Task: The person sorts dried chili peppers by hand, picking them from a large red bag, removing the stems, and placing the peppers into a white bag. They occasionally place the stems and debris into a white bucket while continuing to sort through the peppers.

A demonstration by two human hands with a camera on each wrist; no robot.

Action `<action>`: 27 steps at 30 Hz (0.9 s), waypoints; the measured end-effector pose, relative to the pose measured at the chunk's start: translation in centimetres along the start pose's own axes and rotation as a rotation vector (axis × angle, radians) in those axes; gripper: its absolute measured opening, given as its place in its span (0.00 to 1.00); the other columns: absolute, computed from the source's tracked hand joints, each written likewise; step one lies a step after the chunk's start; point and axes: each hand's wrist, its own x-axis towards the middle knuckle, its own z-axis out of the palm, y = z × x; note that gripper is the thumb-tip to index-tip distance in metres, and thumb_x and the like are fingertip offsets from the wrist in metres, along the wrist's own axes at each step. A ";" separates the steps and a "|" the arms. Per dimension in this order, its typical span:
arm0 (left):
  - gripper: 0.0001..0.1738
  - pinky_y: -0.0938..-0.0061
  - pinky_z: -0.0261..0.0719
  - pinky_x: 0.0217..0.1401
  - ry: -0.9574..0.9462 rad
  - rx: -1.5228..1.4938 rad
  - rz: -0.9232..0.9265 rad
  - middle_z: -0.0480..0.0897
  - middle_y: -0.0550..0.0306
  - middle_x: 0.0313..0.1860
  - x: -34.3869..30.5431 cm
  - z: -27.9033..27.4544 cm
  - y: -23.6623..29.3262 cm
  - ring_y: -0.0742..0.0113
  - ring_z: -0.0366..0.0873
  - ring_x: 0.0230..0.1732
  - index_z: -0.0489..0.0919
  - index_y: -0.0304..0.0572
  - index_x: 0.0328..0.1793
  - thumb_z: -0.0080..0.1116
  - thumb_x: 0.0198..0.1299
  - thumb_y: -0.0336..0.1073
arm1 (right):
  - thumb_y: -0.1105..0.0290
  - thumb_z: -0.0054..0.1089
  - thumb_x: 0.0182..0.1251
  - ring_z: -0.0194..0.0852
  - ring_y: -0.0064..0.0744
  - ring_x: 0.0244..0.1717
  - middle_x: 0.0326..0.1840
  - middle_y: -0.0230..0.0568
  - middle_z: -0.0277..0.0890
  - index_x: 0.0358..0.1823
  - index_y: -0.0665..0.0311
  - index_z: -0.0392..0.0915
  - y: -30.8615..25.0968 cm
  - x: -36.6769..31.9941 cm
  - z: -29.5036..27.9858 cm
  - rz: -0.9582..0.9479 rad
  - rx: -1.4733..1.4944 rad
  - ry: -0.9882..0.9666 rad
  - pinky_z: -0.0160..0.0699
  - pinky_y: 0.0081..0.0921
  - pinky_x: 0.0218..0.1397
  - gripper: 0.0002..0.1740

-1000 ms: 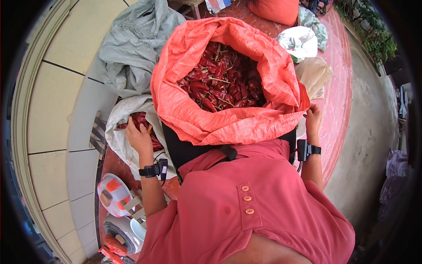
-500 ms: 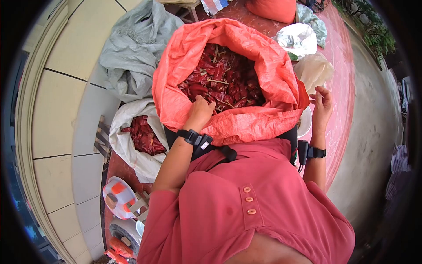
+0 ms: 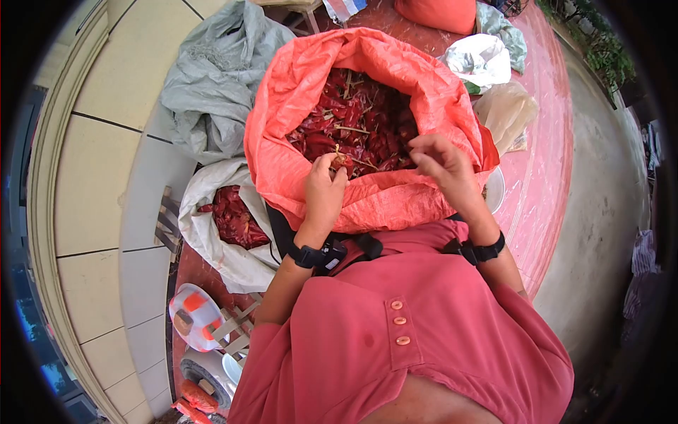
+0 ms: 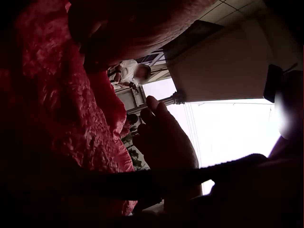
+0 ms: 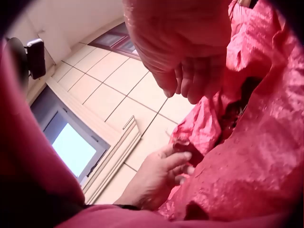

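My left grip [image 3: 323, 194] is closed in a pinch, thumb and fingers on one dried chili [image 3: 343, 164], its thin stem pointing away from me. It sits at the near rim of a big coral-red bag [image 3: 395, 198]; just beyond my fingertips, down inside, lies a heap of dark red chilies [image 3: 353, 116] mixed with pale stalks.

My right grip [image 3: 448, 169] is loose, fingers slightly bent, with nothing that I can see in it. It hangs over the same rim, to the right of my left grip and a little apart from it.

Left of my left grip stands a white sack [image 3: 200, 244] with more red pods [image 3: 233, 220] in its mouth; ahead of that sack is crumpled grey sacking [image 3: 212, 99]. Just right of my right grip is a white bowl [image 3: 496, 189], partly hidden, and past it a cloudy plastic bag [image 3: 507, 113].
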 end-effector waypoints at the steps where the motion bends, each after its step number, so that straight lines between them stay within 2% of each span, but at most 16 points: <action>1: 0.15 0.67 0.80 0.34 0.044 0.108 0.111 0.80 0.50 0.40 -0.2 0.1 0.6 0.60 0.83 0.32 0.75 0.37 0.51 0.57 0.57 0.26 | 0.75 0.62 0.65 0.71 0.15 0.33 0.36 0.29 0.76 0.47 0.66 0.78 -0.2 0.3 1.2 0.038 -0.004 -0.069 0.73 0.16 0.36 0.10; 3: 0.16 0.64 0.80 0.36 0.131 0.326 0.327 0.78 0.51 0.39 -0.6 0.4 1.7 0.57 0.82 0.35 0.76 0.39 0.52 0.58 0.56 0.26 | 0.73 0.66 0.62 0.71 0.15 0.32 0.34 0.30 0.77 0.45 0.66 0.79 -0.8 1.0 3.6 -0.005 -0.127 -0.137 0.73 0.17 0.35 0.11; 4: 0.17 0.61 0.79 0.40 0.135 0.382 0.354 0.77 0.53 0.40 -0.9 0.4 2.8 0.53 0.80 0.41 0.78 0.41 0.52 0.59 0.54 0.27 | 0.73 0.66 0.61 0.71 0.16 0.32 0.34 0.31 0.77 0.44 0.66 0.79 -0.6 1.3 4.5 -0.018 -0.090 -0.131 0.73 0.17 0.35 0.10; 7: 0.18 0.62 0.78 0.41 0.200 0.501 0.489 0.77 0.54 0.40 -1.0 0.7 3.5 0.55 0.79 0.43 0.78 0.43 0.52 0.59 0.53 0.27 | 0.74 0.67 0.60 0.73 0.19 0.32 0.34 0.33 0.76 0.41 0.64 0.80 0.9 2.4 6.2 -0.113 -0.059 -0.085 0.74 0.20 0.36 0.08; 8: 0.20 0.65 0.78 0.44 0.183 0.545 0.511 0.78 0.53 0.44 -1.0 0.5 3.5 0.55 0.77 0.48 0.78 0.42 0.55 0.60 0.53 0.27 | 0.74 0.67 0.59 0.74 0.21 0.33 0.34 0.34 0.76 0.39 0.64 0.80 1.3 2.7 6.4 -0.175 -0.100 -0.047 0.74 0.20 0.36 0.08; 10: 0.21 0.66 0.78 0.46 0.223 0.585 0.698 0.78 0.51 0.46 -0.8 -0.5 5.1 0.53 0.77 0.51 0.77 0.40 0.57 0.60 0.55 0.29 | 0.76 0.67 0.58 0.75 0.23 0.36 0.34 0.34 0.75 0.38 0.64 0.81 1.1 3.1 6.1 -0.276 -0.182 -0.021 0.76 0.20 0.38 0.07; 12: 0.22 0.67 0.77 0.49 0.118 0.438 0.695 0.78 0.49 0.48 -0.5 -1.2 5.1 0.52 0.77 0.52 0.75 0.38 0.59 0.61 0.57 0.30 | 0.79 0.67 0.58 0.75 0.23 0.40 0.35 0.33 0.74 0.38 0.65 0.81 0.3 2.9 5.4 -0.346 -0.260 -0.047 0.77 0.19 0.42 0.07; 14: 0.23 0.68 0.77 0.53 -0.124 0.108 0.499 0.79 0.47 0.51 0.1 -1.5 3.8 0.52 0.78 0.51 0.74 0.35 0.61 0.62 0.59 0.32 | 0.77 0.66 0.58 0.76 0.29 0.39 0.35 0.36 0.75 0.36 0.64 0.80 -0.3 2.8 5.1 -0.357 -0.194 -0.097 0.76 0.23 0.41 0.06; 17: 0.24 0.67 0.77 0.52 -0.270 0.088 0.443 0.78 0.43 0.51 0.0 -2.2 5.3 0.50 0.78 0.51 0.72 0.32 0.62 0.61 0.62 0.34 | 0.76 0.66 0.57 0.77 0.33 0.40 0.35 0.38 0.76 0.35 0.63 0.80 -1.4 2.5 4.9 -0.363 -0.202 -0.123 0.77 0.26 0.42 0.06; 18: 0.22 0.67 0.77 0.51 -0.230 0.101 0.463 0.79 0.42 0.49 0.0 -2.0 5.3 0.50 0.79 0.50 0.72 0.32 0.61 0.60 0.63 0.34 | 0.75 0.66 0.56 0.77 0.33 0.40 0.35 0.37 0.76 0.35 0.63 0.81 -1.7 2.5 4.9 -0.364 -0.224 -0.124 0.77 0.26 0.43 0.06; 20: 0.18 0.66 0.78 0.48 -0.148 0.129 0.499 0.79 0.41 0.46 -0.1 -1.3 4.9 0.49 0.80 0.46 0.73 0.31 0.58 0.57 0.64 0.33 | 0.75 0.66 0.55 0.76 0.35 0.40 0.36 0.36 0.76 0.34 0.62 0.80 -1.4 3.0 5.0 -0.501 -0.318 -0.070 0.78 0.28 0.42 0.06; 24: 0.09 0.61 0.77 0.38 -0.120 0.140 0.360 0.80 0.40 0.37 -0.6 0.1 4.3 0.46 0.81 0.37 0.73 0.33 0.49 0.51 0.67 0.30 | 0.75 0.66 0.52 0.75 0.39 0.40 0.36 0.34 0.77 0.32 0.60 0.78 -2.4 2.4 5.9 -0.652 -0.653 0.051 0.78 0.30 0.42 0.07; 26: 0.07 0.58 0.76 0.35 -0.096 0.104 0.294 0.79 0.39 0.33 -0.6 0.4 4.1 0.43 0.80 0.34 0.72 0.34 0.46 0.49 0.68 0.30 | 0.76 0.66 0.51 0.76 0.38 0.41 0.38 0.34 0.77 0.31 0.60 0.78 -2.6 2.1 6.4 -0.760 -0.802 0.034 0.79 0.27 0.41 0.07; 27: 0.06 0.56 0.75 0.34 -0.094 0.105 0.320 0.78 0.38 0.31 -0.6 0.3 4.2 0.40 0.79 0.34 0.71 0.33 0.45 0.49 0.67 0.30 | 0.77 0.66 0.50 0.76 0.38 0.42 0.39 0.34 0.78 0.31 0.61 0.78 -2.6 2.1 6.4 -0.811 -0.876 0.025 0.79 0.25 0.41 0.07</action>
